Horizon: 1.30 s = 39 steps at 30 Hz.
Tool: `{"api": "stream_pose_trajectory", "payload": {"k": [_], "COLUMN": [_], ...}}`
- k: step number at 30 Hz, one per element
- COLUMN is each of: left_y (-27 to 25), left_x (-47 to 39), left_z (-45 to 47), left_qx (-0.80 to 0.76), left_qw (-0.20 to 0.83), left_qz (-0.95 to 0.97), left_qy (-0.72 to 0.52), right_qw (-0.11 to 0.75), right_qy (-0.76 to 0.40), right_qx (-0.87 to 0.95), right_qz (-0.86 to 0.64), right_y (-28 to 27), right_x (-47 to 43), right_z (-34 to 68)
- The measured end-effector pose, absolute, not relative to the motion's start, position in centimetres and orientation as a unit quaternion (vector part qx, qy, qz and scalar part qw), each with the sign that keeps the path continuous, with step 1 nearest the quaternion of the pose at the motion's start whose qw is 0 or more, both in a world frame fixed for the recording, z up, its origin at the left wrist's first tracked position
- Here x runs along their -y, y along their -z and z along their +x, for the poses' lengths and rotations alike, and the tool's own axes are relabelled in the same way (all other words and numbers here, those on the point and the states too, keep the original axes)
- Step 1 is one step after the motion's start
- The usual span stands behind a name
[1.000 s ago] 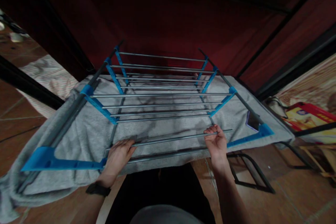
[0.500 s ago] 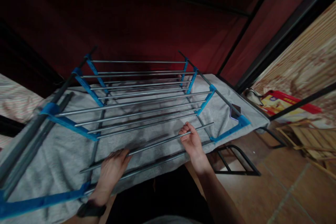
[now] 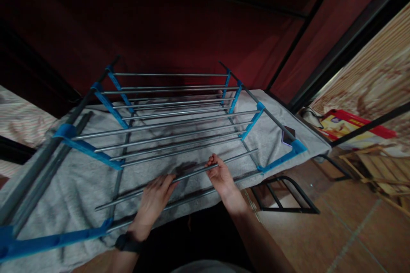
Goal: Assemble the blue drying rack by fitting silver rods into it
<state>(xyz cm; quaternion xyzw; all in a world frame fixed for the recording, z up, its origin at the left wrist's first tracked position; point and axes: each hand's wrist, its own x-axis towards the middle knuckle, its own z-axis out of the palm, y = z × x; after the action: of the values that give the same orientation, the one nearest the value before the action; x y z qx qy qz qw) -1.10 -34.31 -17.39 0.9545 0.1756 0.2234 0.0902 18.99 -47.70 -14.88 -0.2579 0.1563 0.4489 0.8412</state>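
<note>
A loose grey metal tube [image 3: 192, 173] lies across both hands, slanting up to the right, its two ends free. My left hand [image 3: 156, 196] is wrapped over it left of its middle, palm down. With fingers curled round it from below, my right hand [image 3: 221, 177] grips the tube further right. Behind the hands stands a rack [image 3: 179, 129] of grey metal tubes joined by blue plastic brackets [image 3: 89, 150]. A lower tube of the frame [image 3: 192, 198] runs along the near side, partly hidden behind my left wrist.
The rack rests on a grey blanket [image 3: 250, 106] over a bed. A dark phone-like object [image 3: 288, 135] lies at the right. Beyond the bed are a black metal ladder [image 3: 290, 210], a red and yellow box [image 3: 352, 128] and a wooden slatted piece [image 3: 374, 166]. A dark red panel [image 3: 179, 25] closes the back.
My left hand has slid right along the tube and my right hand left, so they are closer together. The tube has stayed nearly in place. The view has shifted slightly.
</note>
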Motion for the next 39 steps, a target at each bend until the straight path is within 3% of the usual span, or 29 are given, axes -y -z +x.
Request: {"api": "stream_pose_trajectory", "payload": {"k": [12, 39], "left_y": [17.1, 16.8], "left_x": [35.2, 32.2], "left_z": [-0.4, -8.3], "left_qx": [-0.165, -0.272], "left_qw": [0.082, 0.05], "left_qz": [0.966, 0.945], "left_qy": [-0.18, -0.174], "right_qw": [0.825, 0.809], "right_qy": [-0.463, -0.361], "right_qx": [-0.142, -0.153], "right_qz": [-0.29, -0.437], "right_y": [16.9, 22.0], "right_x": [49.4, 58.4], "right_z": [19.7, 30.7]}}
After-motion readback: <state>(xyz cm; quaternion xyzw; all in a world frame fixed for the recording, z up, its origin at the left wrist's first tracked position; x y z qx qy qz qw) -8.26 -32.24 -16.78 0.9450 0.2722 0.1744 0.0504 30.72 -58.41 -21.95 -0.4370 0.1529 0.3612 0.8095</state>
